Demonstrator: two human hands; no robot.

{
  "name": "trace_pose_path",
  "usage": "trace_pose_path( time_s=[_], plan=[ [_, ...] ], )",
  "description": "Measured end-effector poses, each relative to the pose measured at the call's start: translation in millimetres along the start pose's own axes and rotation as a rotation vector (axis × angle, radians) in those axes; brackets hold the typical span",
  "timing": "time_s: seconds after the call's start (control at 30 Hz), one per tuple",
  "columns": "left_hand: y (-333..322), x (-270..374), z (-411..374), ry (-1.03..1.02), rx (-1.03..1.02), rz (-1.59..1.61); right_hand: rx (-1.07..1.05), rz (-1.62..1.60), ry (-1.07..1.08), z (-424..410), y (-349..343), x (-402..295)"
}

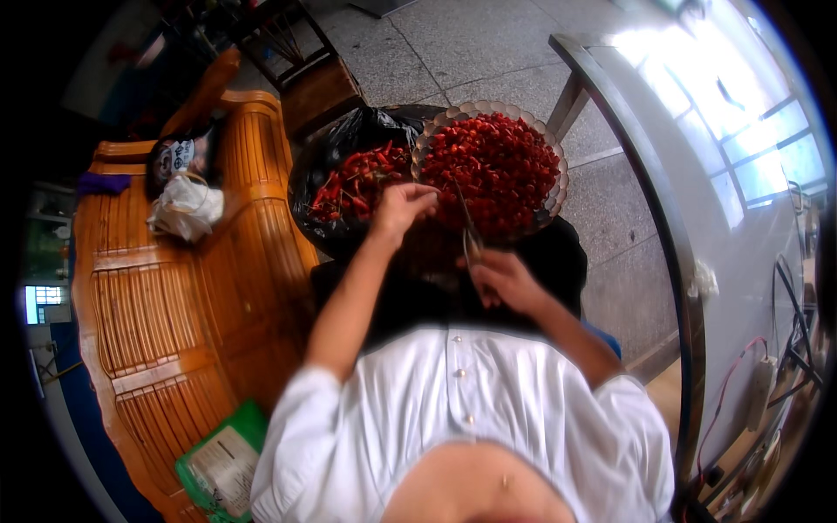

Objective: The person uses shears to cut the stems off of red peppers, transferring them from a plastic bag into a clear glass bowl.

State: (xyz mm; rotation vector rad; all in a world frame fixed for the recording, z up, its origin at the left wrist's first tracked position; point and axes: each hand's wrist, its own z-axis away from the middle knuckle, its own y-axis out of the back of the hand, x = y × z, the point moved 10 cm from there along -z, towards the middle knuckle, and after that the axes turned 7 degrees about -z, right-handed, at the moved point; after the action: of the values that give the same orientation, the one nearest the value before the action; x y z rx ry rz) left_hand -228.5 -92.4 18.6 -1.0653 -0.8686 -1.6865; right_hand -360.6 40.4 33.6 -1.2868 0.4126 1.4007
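Observation:
My right hand (500, 278) grips a pair of scissors (468, 229) by the handles, with the blades pointing away from me over a scalloped bowl (554, 189). Cut red chili pieces (490, 163) fill that bowl. Just left of the blades, my left hand (402, 209) has thumb and fingertips drawn together near the bowl's rim. Whatever may be between those fingertips is too small to make out. Whole red chilies with stems (356, 180) lie beyond my left hand in a container lined with a black plastic bag (304, 183).
A slatted wooden bench (147, 294) runs along my left, bearing a white plastic bag (186, 208), a dark printed bag (180, 157) and a green package (225, 457). A wooden chair (320, 91) stands ahead. The metal-edged table (644, 176) is close on my right.

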Motion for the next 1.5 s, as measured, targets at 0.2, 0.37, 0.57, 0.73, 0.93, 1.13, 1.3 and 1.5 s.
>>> trace_pose_path(
  time_s=[0.2,0.37,0.57,0.73,0.93,1.13,1.3,1.5],
  plan=[
    [1.9,-4.9,-0.9,0.040,0.042,0.080,-0.012,-0.070,0.058,1.2,-5.8,-7.0],
    [-18.0,-7.9,0.1,0.030,-0.029,0.106,-0.030,-0.044,0.013,0.8,-7.4,-4.2],
    [-14.5,0.3,-2.8,-0.082,0.041,-0.086,-0.024,-0.056,-0.007,-0.8,-5.7,3.9],
    [-7.0,2.3,-2.8,-0.106,0.116,-0.070,-0.011,-0.039,0.009,-1.0,-4.6,3.1],
    [-19.0,1.8,2.0,-0.087,0.108,-0.039,-0.042,-0.019,0.034,1.6,-10.9,-4.0],
    [-26.2,0.4,-2.3,-0.194,0.081,-0.084,0.008,0.075,-0.028,-0.5,-3.4,3.1],
    [-15.1,0.0,-1.5,-0.165,0.115,-0.123,0.073,0.044,-0.037,-2.7,6.8,6.2],
    [3.6,-5.4,22.4,-0.360,0.201,-0.707,0.168,-0.085,0.018,-3.0,15.2,1.2]
  ],
)
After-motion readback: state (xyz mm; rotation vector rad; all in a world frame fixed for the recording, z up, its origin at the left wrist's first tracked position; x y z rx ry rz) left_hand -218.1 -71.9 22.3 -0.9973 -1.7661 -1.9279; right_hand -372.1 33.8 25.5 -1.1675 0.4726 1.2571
